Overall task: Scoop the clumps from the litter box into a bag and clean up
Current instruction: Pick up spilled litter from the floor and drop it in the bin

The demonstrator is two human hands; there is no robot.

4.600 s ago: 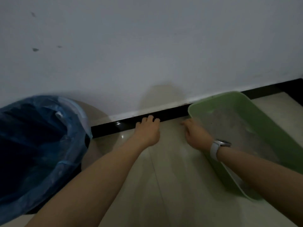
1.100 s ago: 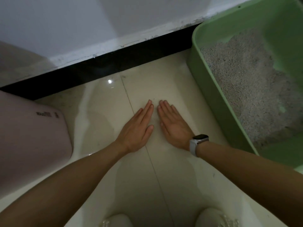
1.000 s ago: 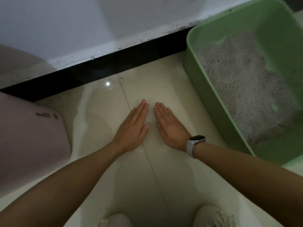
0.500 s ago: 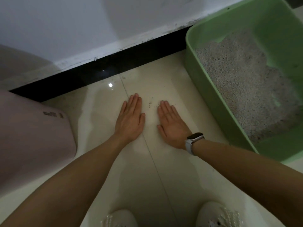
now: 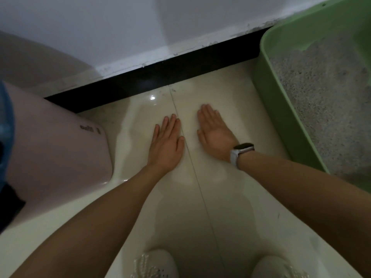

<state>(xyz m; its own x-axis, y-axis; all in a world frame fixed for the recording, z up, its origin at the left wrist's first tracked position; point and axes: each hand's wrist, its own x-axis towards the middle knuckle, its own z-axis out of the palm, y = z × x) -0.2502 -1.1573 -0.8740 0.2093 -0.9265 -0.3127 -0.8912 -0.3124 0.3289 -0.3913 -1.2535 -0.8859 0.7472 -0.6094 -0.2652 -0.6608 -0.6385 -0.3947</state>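
Observation:
The green litter box (image 5: 275,109) stands on the floor at the right, filled with grey litter (image 5: 325,101). A pink bin (image 5: 58,149) lined with a blue bag (image 5: 6,125) stands at the left. Between them, my left hand (image 5: 166,143) lies flat on the cream tile floor (image 5: 200,217) with straight fingers, palm down. My right hand (image 5: 215,133), with a watch on its wrist, rests on its edge on the tile, fingers straight, palm facing left. A narrow strip of tile separates the two hands. Neither hand holds anything.
A white wall with a black skirting strip (image 5: 160,77) runs along the far side. My two white shoes (image 5: 154,265) show at the bottom edge. A tile joint line runs between the hands toward the shoes.
Both hands have slid apart and a little farther toward the wall. The right hand has tipped from flat onto its edge. The view has tilted down slightly.

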